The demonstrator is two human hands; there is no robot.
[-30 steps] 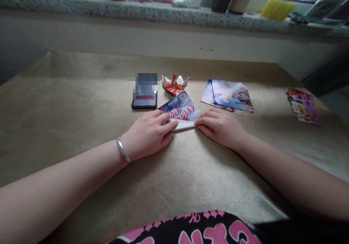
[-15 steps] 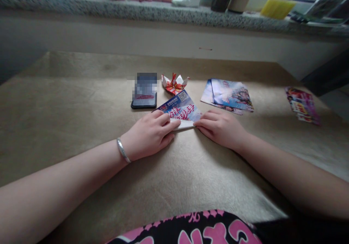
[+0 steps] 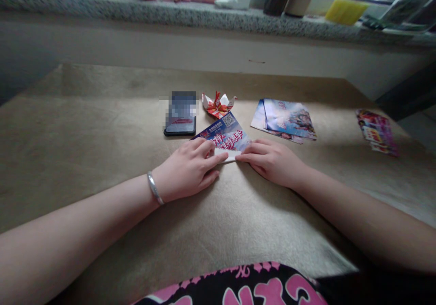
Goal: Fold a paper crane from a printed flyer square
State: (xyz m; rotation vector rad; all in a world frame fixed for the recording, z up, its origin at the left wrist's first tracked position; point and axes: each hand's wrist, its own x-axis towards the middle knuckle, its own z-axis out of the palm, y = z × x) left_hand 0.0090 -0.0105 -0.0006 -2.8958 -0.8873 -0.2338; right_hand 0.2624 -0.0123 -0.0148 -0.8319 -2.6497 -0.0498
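A blue printed leaflet with red and white lettering lies folded on the tan table; its near edge shows white. My left hand, with a silver bracelet on the wrist, presses its fingers down on the left part of that fold. My right hand presses the right part, its fingertips almost meeting those of the left. Both hands lie with fingers close together and pushed flat onto the paper.
A dark phone lies just beyond the leaflet, with a folded red-and-white paper figure beside it. More blue leaflets lie to the right and a pink one at the far right. A stone windowsill holds assorted items.
My right hand has slid left along the folded edge toward my left hand. The left hand has barely moved.
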